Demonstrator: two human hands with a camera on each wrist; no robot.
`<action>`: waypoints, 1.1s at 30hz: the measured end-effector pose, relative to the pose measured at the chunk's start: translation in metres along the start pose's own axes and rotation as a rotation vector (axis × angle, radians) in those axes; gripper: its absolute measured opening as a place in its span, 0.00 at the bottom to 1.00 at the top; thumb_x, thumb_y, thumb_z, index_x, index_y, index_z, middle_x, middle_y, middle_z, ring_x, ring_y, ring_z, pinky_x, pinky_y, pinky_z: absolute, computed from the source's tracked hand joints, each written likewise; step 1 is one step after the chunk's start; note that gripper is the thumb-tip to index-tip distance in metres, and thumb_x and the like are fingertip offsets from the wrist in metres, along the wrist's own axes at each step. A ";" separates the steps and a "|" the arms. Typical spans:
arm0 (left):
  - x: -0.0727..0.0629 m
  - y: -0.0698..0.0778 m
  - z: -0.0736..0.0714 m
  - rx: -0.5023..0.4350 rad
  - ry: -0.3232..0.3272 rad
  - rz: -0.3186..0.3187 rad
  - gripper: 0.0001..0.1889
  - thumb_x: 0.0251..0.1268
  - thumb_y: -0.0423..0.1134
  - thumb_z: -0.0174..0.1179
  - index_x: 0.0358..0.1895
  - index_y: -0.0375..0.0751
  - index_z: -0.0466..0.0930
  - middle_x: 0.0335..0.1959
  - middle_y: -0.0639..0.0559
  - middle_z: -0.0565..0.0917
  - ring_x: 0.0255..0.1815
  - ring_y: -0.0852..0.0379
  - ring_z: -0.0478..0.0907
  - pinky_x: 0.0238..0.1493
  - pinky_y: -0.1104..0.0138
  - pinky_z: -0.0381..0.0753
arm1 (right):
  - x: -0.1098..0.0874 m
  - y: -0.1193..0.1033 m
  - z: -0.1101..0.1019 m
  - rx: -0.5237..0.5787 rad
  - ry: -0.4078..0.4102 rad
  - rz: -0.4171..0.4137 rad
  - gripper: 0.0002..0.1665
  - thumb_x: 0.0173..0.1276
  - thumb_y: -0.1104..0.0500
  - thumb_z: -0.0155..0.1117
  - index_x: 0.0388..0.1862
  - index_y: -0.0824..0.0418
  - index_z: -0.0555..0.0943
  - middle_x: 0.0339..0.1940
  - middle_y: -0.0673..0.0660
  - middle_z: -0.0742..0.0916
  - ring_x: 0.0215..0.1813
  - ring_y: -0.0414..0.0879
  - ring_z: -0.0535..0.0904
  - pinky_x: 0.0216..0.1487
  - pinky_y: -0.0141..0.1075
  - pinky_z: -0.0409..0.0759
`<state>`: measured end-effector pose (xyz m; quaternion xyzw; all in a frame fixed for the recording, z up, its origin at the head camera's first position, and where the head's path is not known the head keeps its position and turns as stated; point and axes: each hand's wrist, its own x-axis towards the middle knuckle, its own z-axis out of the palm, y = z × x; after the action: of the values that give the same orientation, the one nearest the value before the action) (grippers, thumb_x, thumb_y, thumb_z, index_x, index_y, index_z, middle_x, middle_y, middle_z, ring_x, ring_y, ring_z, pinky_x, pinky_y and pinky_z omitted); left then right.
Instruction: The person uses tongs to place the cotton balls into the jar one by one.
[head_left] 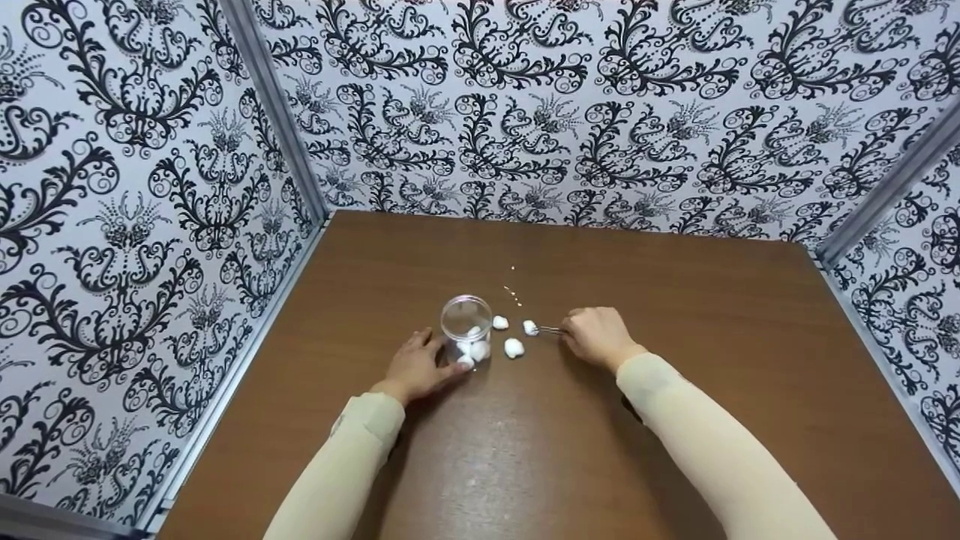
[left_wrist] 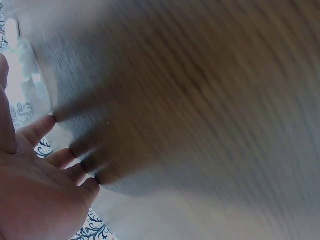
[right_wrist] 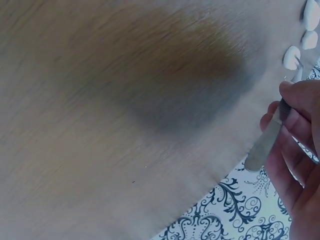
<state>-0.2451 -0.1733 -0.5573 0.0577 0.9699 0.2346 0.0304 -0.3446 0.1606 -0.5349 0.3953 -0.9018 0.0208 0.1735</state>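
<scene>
One cotton ball [head_left: 530,328], likely light, soft and squashable, best nipped mid-body: right hand [head_left: 598,335] pinching tweezers [right_wrist: 263,146], tips against it; left hand [head_left: 415,365], fingers extended, beside clear jar [head_left: 460,310].

Clear jar [head_left: 465,310], white balls [head_left: 479,351] inside; metal tweezers [head_left: 552,330] touching loose ball [head_left: 530,328].

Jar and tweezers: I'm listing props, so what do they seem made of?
Jar: glossy, clear plastic or glass, unclear which; white balls show through its wall. Tweezers: probably metal, satin grey, judging by the muted sheen on the broad end.
</scene>
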 end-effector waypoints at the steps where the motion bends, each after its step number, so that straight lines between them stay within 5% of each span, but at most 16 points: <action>1: 0.000 0.000 0.000 0.000 0.000 0.001 0.42 0.63 0.66 0.60 0.72 0.40 0.69 0.73 0.29 0.61 0.74 0.31 0.55 0.72 0.45 0.55 | 0.000 0.001 0.000 -0.004 0.011 -0.004 0.04 0.56 0.60 0.73 0.24 0.55 0.86 0.22 0.50 0.83 0.22 0.50 0.80 0.21 0.48 0.78; 33: 0.000 0.000 0.000 -0.018 0.005 0.012 0.42 0.63 0.65 0.61 0.73 0.42 0.68 0.73 0.29 0.62 0.74 0.30 0.56 0.71 0.42 0.56 | -0.019 0.009 -0.024 -0.001 0.162 -0.064 0.04 0.53 0.63 0.69 0.26 0.54 0.87 0.22 0.49 0.81 0.19 0.48 0.78 0.16 0.46 0.74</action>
<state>-0.2450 -0.1734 -0.5569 0.0625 0.9674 0.2438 0.0269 -0.3319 0.1840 -0.5172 0.4208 -0.8718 0.0466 0.2466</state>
